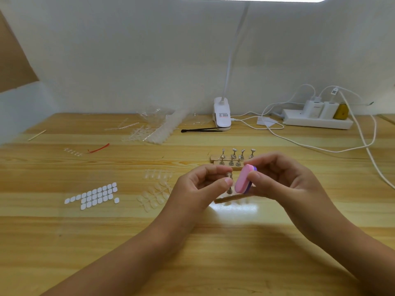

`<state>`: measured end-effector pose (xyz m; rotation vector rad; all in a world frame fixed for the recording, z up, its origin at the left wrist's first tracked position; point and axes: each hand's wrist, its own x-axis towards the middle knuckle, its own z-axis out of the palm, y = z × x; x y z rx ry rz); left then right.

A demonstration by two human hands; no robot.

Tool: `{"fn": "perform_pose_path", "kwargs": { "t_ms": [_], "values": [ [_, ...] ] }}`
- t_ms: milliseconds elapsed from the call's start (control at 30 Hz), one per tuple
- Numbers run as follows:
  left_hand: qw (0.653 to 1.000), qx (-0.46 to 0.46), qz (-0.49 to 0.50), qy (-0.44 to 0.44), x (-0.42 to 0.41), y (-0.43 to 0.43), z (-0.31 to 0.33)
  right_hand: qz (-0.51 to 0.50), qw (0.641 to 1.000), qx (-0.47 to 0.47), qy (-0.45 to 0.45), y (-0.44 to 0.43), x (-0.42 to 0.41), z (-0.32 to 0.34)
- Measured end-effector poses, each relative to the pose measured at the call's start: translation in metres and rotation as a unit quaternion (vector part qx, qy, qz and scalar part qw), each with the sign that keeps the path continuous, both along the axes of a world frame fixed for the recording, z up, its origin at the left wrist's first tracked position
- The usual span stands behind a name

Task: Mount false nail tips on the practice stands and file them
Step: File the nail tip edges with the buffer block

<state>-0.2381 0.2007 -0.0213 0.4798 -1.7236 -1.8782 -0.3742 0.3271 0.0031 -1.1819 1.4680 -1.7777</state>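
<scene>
Left hand (pixel 201 184): thumb and fingers pinch single metal practice stand (pixel 229 182), held upright above surface (pixel 213 263). Right hand (pixel 277 178): fingers curled round pink-and-purple buffer block (pixel 243 181), pink face just beside stand top; I cannot tell whether they touch. Rack of remaining stands (pixel 234 158) just beyond hands. Loose clear nail tips (pixel 152 196) left of left hand; white adhesive tabs (pixel 94 195) farther left. Whether held stand carries tip: too small for me to tell.

A nail-craft desk: wooden table (pixel 64 242), clip lamp (pixel 222 115), power strip (pixel 316 121).
</scene>
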Motion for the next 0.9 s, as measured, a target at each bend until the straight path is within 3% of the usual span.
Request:
{"fn": "perform_pose_path", "kwargs": {
  "t_ms": [133, 267, 433, 567, 733, 900],
  "values": [
    [1.0, 0.007, -0.001, 0.003, -0.0001, 0.0005, -0.0001, 0.055, 0.997, 0.048, 0.017, -0.0003, 0.0023, -0.0002],
    [1.0, -0.008, -0.006, -0.003, 0.0002, 0.0012, 0.0007, -0.008, 1.0, -0.005, -0.007, -0.0007, -0.0003, 0.0003],
    [1.0, -0.001, -0.017, 0.011, 0.0, 0.0043, 0.0025, 0.061, 0.997, 0.049, 0.027, 0.0001, -0.0014, 0.001],
    [1.0, -0.015, -0.026, 0.005, -0.0007, 0.0048, 0.0022, -0.001, 1.0, 0.013, 0.019, -0.0005, -0.0015, 0.0008],
    [1.0, -0.012, -0.01, 0.0, -0.0008, 0.0021, 0.0009, 0.068, 0.995, 0.066, 0.029, 0.001, -0.0026, 0.0034],
    [1.0, -0.02, -0.015, -0.003, -0.0011, 0.0026, 0.0001, 0.031, 0.999, 0.027, -0.001, 0.0012, -0.0046, 0.0052]
  ]
}}
